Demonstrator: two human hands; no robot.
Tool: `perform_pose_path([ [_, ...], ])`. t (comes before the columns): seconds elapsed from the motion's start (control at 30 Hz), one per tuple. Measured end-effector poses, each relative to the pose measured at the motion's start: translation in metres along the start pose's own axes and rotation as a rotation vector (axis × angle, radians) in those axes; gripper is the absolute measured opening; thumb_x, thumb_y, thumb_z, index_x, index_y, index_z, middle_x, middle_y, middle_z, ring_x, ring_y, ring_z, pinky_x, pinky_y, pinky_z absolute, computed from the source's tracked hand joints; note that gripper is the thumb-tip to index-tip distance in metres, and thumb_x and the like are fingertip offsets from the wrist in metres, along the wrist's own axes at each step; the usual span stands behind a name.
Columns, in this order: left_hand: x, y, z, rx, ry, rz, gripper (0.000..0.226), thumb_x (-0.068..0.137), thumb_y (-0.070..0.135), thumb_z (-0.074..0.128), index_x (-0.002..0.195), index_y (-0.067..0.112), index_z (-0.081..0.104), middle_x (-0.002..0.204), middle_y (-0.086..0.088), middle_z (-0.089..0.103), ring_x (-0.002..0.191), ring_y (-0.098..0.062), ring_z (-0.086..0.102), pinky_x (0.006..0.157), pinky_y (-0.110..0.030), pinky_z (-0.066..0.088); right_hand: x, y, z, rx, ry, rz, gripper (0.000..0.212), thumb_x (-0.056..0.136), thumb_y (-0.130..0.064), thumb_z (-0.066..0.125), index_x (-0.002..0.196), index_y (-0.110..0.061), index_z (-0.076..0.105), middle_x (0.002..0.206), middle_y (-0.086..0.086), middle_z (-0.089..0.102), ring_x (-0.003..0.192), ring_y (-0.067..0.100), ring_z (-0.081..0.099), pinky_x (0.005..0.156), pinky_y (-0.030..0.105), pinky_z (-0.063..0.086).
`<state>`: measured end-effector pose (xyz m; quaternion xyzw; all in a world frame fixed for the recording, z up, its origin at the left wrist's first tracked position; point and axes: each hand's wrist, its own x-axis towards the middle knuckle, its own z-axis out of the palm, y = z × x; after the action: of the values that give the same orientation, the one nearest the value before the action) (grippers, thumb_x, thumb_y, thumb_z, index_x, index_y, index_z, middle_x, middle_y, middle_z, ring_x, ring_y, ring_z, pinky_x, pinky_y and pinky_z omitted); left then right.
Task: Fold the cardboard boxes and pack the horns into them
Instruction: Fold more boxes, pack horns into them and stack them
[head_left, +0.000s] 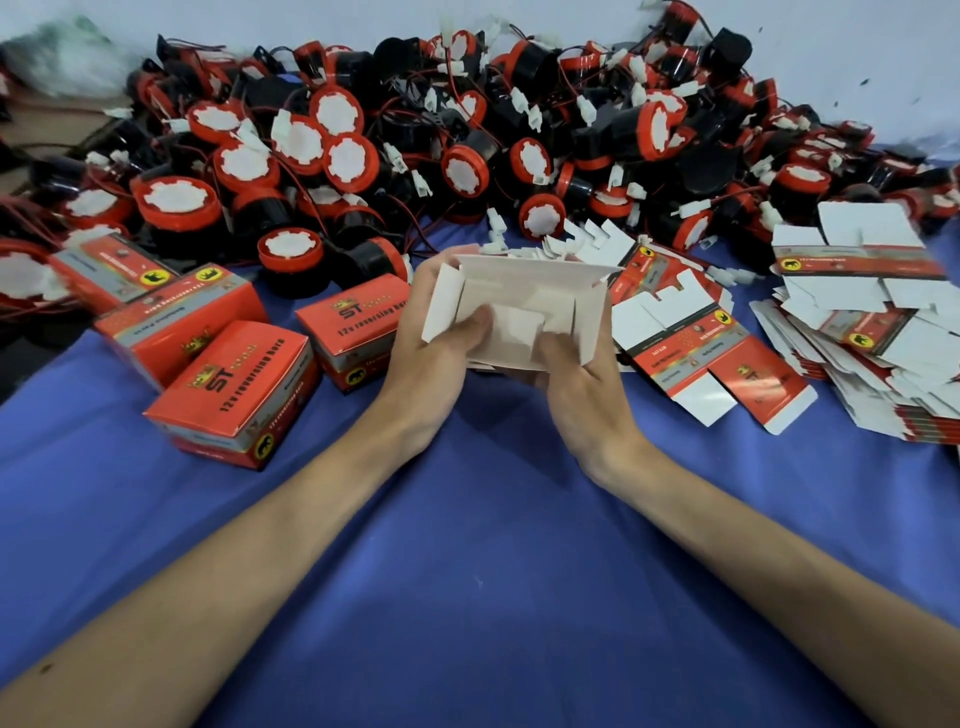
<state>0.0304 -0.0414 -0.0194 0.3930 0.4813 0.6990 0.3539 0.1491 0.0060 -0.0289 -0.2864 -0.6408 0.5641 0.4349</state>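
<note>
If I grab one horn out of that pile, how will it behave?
A horn would probably drag its neighbours, since red and black wires tangle across the pile. Its round body may roll on the blue cloth.

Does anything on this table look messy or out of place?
Mostly the flat boxes on the right: they have slid into a loose, fanned heap. The horns lie in a tangled pile behind. Nothing looks damaged.

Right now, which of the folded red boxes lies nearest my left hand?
The red box just beside the left hand, logo facing up; the other three lie farther left.
</note>
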Motion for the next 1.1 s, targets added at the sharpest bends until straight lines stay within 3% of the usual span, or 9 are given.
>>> perform_pose_path([
  [0.2, 0.001, 0.0, -0.001, 0.177, 0.032, 0.036, 0.038, 0.089, -0.011, 0.045, 0.104, 0.02, 0.061, 0.099, 0.001, 0.068, 0.099, -0.016, 0.064, 0.085, -0.027, 0.052, -0.001, -0.004, 0.001, -0.028, -0.036, -0.025, 0.074, 0.078, -0.015, 0.06, 0.142, -0.022, 0.023, 0.137, 0.008, 0.048, 0.122, 0.011, 0.052, 0.103, 0.039, 0.046],
  [0.37, -0.001, 0.004, 0.003, 0.317, 0.052, 0.065, 0.045, 0.083, -0.012, 0.053, 0.115, 0.019, 0.053, 0.12, -0.015, 0.057, 0.103, -0.014, 0.059, 0.08, -0.016, 0.051, 0.003, -0.004, -0.002, -0.025, -0.07, 0.01, 0.096, 0.072, -0.014, 0.062, 0.153, -0.011, 0.01, 0.142, 0.017, 0.042, 0.132, 0.026, 0.044, 0.106, 0.048, 0.042],
  [0.53, -0.008, 0.006, 0.005, 0.254, -0.176, 0.146, 0.056, 0.081, 0.022, 0.067, 0.127, 0.02, 0.037, 0.131, -0.01, 0.05, 0.119, -0.015, 0.054, 0.095, -0.025, 0.049, 0.005, -0.003, -0.004, 0.063, -0.034, 0.116, 0.04, 0.081, -0.023, 0.05, 0.12, -0.016, 0.058, 0.106, 0.002, 0.071, 0.099, 0.017, 0.068, 0.082, 0.035, 0.056],
  [0.63, -0.007, 0.005, -0.004, 0.428, -0.294, 0.153, 0.074, 0.068, 0.033, 0.081, 0.125, 0.036, 0.035, 0.128, 0.005, 0.053, 0.119, -0.005, 0.054, 0.098, -0.03, 0.049, 0.006, -0.003, -0.005, 0.078, 0.079, 0.128, 0.027, 0.075, -0.019, 0.046, 0.095, -0.023, 0.064, 0.088, -0.005, 0.071, 0.093, 0.018, 0.066, 0.083, 0.041, 0.055],
  [0.7, 0.0, 0.003, -0.016, 0.522, -0.332, 0.152, 0.084, 0.065, 0.023, 0.088, 0.133, 0.029, 0.039, 0.128, 0.006, 0.058, 0.119, -0.007, 0.056, 0.099, -0.038, 0.049, 0.005, -0.005, -0.004, -0.017, 0.095, 0.097, 0.032, 0.074, -0.019, 0.047, 0.102, -0.02, 0.062, 0.096, -0.002, 0.068, 0.101, 0.024, 0.063, 0.089, 0.051, 0.052],
  [0.77, 0.007, 0.002, -0.03, 0.511, -0.347, 0.176, 0.078, 0.066, 0.018, 0.088, 0.133, 0.018, 0.048, 0.122, 0.006, 0.064, 0.115, -0.009, 0.06, 0.095, -0.039, 0.052, 0.006, -0.008, -0.007, -0.064, -0.043, 0.048, 0.044, 0.078, -0.022, 0.054, 0.121, -0.02, 0.055, 0.113, 0.001, 0.065, 0.109, 0.026, 0.062, 0.087, 0.053, 0.053],
  [0.9, 0.014, 0.006, -0.047, 0.439, -0.226, 0.235, 0.053, 0.065, 0.025, 0.086, 0.105, 0.049, 0.062, 0.108, 0.026, 0.068, 0.107, 0.005, 0.062, 0.086, -0.013, 0.049, 0.028, -0.023, -0.023, 0.224, -0.301, 0.086, 0.062, 0.083, -0.028, 0.034, 0.143, -0.016, 0.036, 0.145, 0.003, 0.045, 0.126, 0.021, 0.049, 0.084, 0.028, 0.055],
  [1.0, 0.019, 0.011, -0.048, 0.289, -0.061, 0.217, 0.039, 0.07, 0.035, 0.078, 0.105, 0.042, 0.063, 0.103, 0.028, 0.069, 0.104, 0.006, 0.062, 0.083, -0.01, 0.047, 0.058, -0.031, -0.023, 0.202, -0.148, 0.06, 0.045, 0.098, -0.02, 0.029, 0.131, 0.002, 0.052, 0.128, 0.005, 0.059, 0.118, 0.021, 0.054, 0.088, 0.03, 0.052],
  [1.1, 0.015, 0.016, -0.047, 0.195, 0.014, 0.285, 0.026, 0.079, 0.035, 0.066, 0.105, 0.042, 0.065, 0.101, 0.03, 0.068, 0.102, 0.008, 0.061, 0.084, -0.008, 0.045, 0.093, -0.033, -0.001, 0.044, -0.164, 0.163, 0.032, 0.094, -0.001, 0.053, 0.126, 0.003, 0.056, 0.123, 0.011, 0.06, 0.111, 0.018, 0.056, 0.095, 0.028, 0.049],
])
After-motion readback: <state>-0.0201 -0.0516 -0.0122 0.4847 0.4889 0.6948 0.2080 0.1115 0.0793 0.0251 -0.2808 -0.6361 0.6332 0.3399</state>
